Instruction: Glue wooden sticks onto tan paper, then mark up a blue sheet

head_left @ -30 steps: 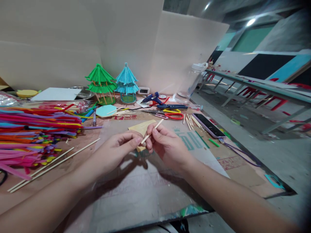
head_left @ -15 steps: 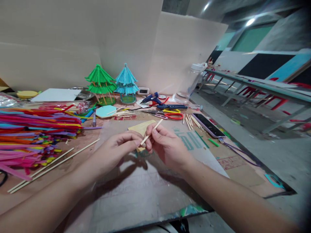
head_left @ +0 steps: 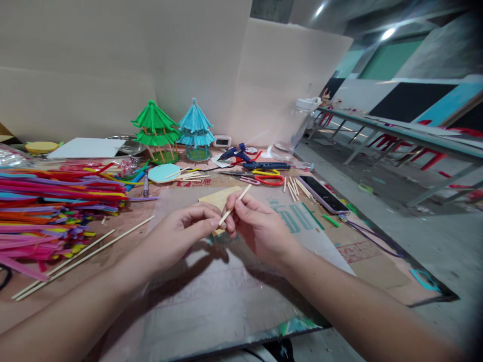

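My right hand (head_left: 260,229) pinches a short wooden stick (head_left: 241,195) that slants up and to the right. My left hand (head_left: 181,235) is closed too, its fingertips meeting the stick's lower end just above the table. Under both hands lies a beige paper piece (head_left: 219,197) on a clear plastic sheet (head_left: 234,286). Two long thin wooden sticks (head_left: 86,255) lie to the left of my left forearm.
A big heap of coloured pipe cleaners (head_left: 53,206) fills the left. At the back stand a green pagoda model (head_left: 155,129) and a blue one (head_left: 196,128). A glue gun (head_left: 236,152), scissors (head_left: 266,177), loose short sticks (head_left: 296,187) and a phone (head_left: 322,194) lie on the right.
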A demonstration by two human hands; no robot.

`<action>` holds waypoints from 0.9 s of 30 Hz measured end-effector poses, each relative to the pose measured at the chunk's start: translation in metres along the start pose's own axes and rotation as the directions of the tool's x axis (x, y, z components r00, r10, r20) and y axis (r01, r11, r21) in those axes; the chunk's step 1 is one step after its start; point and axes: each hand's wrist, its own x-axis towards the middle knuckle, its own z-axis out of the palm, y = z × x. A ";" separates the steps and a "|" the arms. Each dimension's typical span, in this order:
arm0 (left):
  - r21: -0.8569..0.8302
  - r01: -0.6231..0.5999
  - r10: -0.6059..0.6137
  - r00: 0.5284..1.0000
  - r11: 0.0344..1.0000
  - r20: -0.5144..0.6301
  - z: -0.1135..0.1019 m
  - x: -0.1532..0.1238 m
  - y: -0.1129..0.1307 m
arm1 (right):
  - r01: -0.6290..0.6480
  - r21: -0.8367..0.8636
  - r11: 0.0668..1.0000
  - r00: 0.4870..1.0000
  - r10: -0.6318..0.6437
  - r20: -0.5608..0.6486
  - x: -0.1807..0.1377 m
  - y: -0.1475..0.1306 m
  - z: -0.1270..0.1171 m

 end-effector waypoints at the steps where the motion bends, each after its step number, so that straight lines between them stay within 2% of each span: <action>1: -0.011 -0.005 0.005 1.000 1.000 0.004 0.000 0.000 0.000 | -0.002 0.002 1.000 1.000 0.002 -0.001 0.000 0.000 0.000; 5: -0.038 -0.024 0.024 1.000 0.999 -0.003 -0.002 0.001 -0.002 | -0.011 0.002 1.000 0.999 0.011 -0.031 0.002 0.002 -0.001; 9: 0.073 -0.052 0.055 0.998 0.996 -0.029 -0.003 0.002 -0.007 | 0.005 -0.013 1.000 0.998 -0.006 -0.063 0.005 0.003 -0.001; 15: 0.165 -0.104 0.103 0.995 0.981 0.011 -0.003 0.001 -0.011 | 0.016 -0.038 0.999 0.998 -0.019 -0.065 0.005 0.005 0.000; 17: 0.260 -0.117 0.118 0.993 0.959 0.013 -0.008 0.003 -0.012 | 0.016 -0.076 0.997 0.998 -0.021 -0.063 0.007 0.004 -0.003; 19: 0.457 -0.146 0.177 0.984 0.877 -0.025 -0.019 0.009 -0.018 | 0.029 -0.181 0.983 0.997 -0.042 -0.067 0.010 0.002 -0.009; 21: 0.694 -0.208 0.325 0.945 0.690 -0.040 -0.032 0.018 -0.030 | 0.071 -0.372 0.926 0.992 -0.105 -0.072 0.014 0.000 -0.019; 22: 0.772 -0.214 0.338 0.941 0.599 -0.001 -0.038 0.022 -0.036 | 0.094 -0.491 0.866 0.987 -0.147 -0.070 0.017 -0.002 -0.025; 23: 0.824 -0.206 0.297 0.954 0.527 0.049 -0.043 0.025 -0.043 | 0.111 -0.610 0.785 0.980 -0.189 -0.065 0.020 -0.003 -0.031; 25: 0.850 -0.199 0.243 0.966 0.487 0.087 -0.048 0.030 -0.052 | 0.100 -0.779 0.619 0.974 -0.222 -0.052 0.024 -0.004 -0.042; 27: 0.866 -0.183 0.196 0.975 0.466 0.101 -0.048 0.030 -0.053 | 0.071 -0.849 0.523 0.976 -0.213 -0.050 0.027 -0.005 -0.048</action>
